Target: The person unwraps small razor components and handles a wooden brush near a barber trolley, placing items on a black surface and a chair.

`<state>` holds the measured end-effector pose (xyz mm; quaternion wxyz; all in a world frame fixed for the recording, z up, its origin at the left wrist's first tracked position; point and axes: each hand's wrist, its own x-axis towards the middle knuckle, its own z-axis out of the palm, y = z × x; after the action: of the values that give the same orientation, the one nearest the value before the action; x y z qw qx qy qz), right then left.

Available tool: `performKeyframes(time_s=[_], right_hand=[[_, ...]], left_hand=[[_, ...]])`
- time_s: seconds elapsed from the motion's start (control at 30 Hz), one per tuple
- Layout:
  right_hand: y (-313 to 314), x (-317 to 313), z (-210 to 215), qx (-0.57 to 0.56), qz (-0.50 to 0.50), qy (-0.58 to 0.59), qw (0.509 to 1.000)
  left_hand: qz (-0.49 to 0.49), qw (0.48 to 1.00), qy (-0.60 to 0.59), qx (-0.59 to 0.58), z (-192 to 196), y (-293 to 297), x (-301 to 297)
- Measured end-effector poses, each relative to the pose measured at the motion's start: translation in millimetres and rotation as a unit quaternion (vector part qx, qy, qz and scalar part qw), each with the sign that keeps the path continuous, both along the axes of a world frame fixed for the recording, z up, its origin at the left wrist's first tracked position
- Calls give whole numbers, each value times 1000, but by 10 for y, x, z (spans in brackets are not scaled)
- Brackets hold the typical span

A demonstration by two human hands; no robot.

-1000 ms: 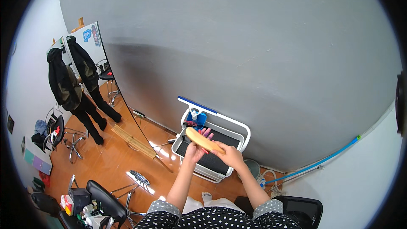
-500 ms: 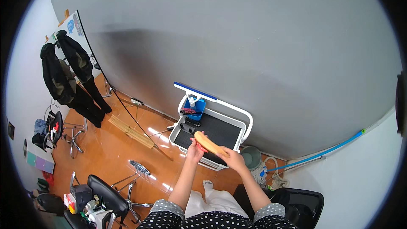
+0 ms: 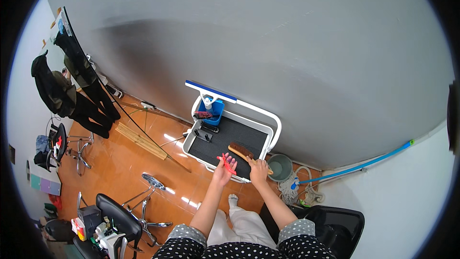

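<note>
My right hand (image 3: pixel 259 171) is closed round the wooden handle of a brush (image 3: pixel 241 150), whose brown bristles face up over the trolley's near right part. To its left, my left hand (image 3: pixel 223 171) is turned palm up with its fingers curled. A slim red plastic piece (image 3: pixel 226 164) lies across that palm, held by the hand; its exact kind is not clear. Both hands are above the near edge of a white trolley (image 3: pixel 275 134) lined with a dark ribbed mat (image 3: pixel 235 132).
In the trolley's far left corner, a blue bin (image 3: pixel 218 112) holds a bottle and a hairbrush (image 3: pixel 203 115). Beside it lies a black clipper-like tool (image 3: pixel 209 127). A grey bucket (image 3: pixel 280 168) and mop (image 3: pixel 288 189) stand right. Another person (image 3: pixel 57 91) stands left by a mirror.
The brush has been turned over from its smooth wooden back to bristles up, and shifted right, away from my left hand. My left hand has opened somewhat, showing the red piece.
</note>
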<state>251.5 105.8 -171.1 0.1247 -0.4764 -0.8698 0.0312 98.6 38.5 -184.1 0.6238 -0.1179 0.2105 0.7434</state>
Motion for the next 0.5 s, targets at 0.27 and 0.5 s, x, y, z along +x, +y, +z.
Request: performKeyframes(time_s=[0.27, 0.5], right_hand=[[-29, 38, 113, -52, -10, 18, 998], [136, -233, 442, -183, 68, 176, 965]], left_hand=[[-175, 984, 33, -5, 319, -70, 68], [-290, 956, 40, -5, 475, -44, -152]])
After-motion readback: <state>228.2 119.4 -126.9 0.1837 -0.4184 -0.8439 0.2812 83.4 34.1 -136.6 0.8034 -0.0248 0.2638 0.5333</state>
